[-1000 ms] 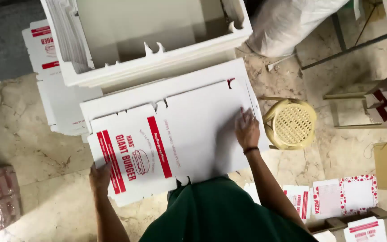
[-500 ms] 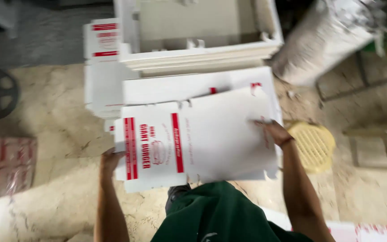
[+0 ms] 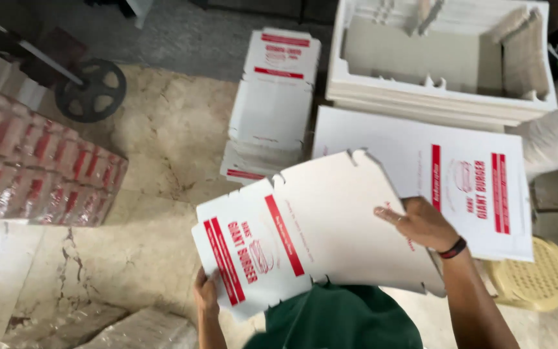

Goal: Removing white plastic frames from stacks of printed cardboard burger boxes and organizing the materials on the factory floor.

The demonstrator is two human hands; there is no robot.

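Flat carton blank, white with red stripes and red print, held tilted above the floor, in front of a green shirt. Left hand closed on the blank's lower left edge, fingers hidden behind the card. Right hand laid on top of the blank's right part, fingers stretched flat and pressing, not curled round an edge; dark band at the wrist.

Just beyond the blank: a second flat blank, same print, lying face up, partly covered by the held one. Behind that, a stack of folded white trays. To the left of the trays, a pile of flat blanks on the floor. Yellow plastic stool at right, near the right forearm. Wrapped red-and-white packs at far left; black wheel behind them.
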